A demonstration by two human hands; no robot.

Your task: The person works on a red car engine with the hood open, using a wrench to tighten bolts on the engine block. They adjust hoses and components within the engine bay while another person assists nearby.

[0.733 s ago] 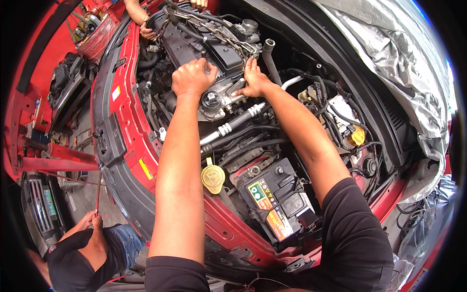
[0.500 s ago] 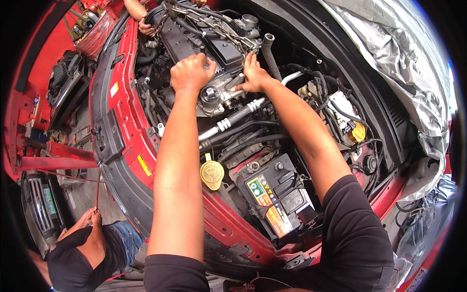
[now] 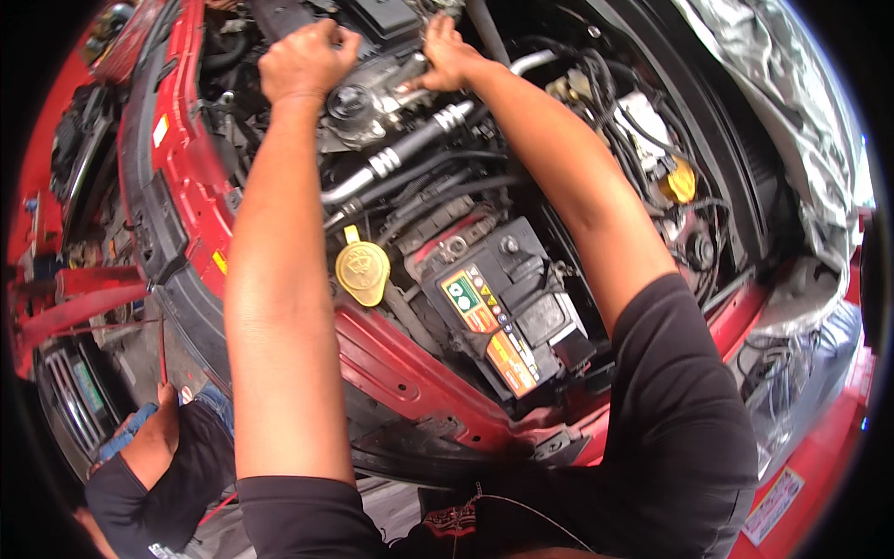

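Observation:
My left hand [image 3: 305,63] is closed in a fist against the front edge of the engine [image 3: 368,107]; what its fingers hold is hidden. Across the engine end, my right hand [image 3: 451,58] lies with fingers stretched out along the engine's side, its thumb by a metal pipe stub. Between the two hands sits a round dark cap [image 3: 349,102] on the grey metal housing. Just below runs a silver and black hose [image 3: 400,156]. A black engine cover [image 3: 384,20] shows beyond my hands, cut by the upper edge.
A battery [image 3: 503,307] and a yellow reservoir cap [image 3: 361,268] stand nearer me. Another yellow cap [image 3: 680,180] is at right. The red car body [image 3: 391,373] borders the bay; silver sheeting [image 3: 792,121] covers the right. A co-worker [image 3: 172,466] grips a red rod at lower left.
My view has tilted so the engine bay sits higher and further left in the picture. The chain and another person's hands have left view. My hands keep their places on the engine.

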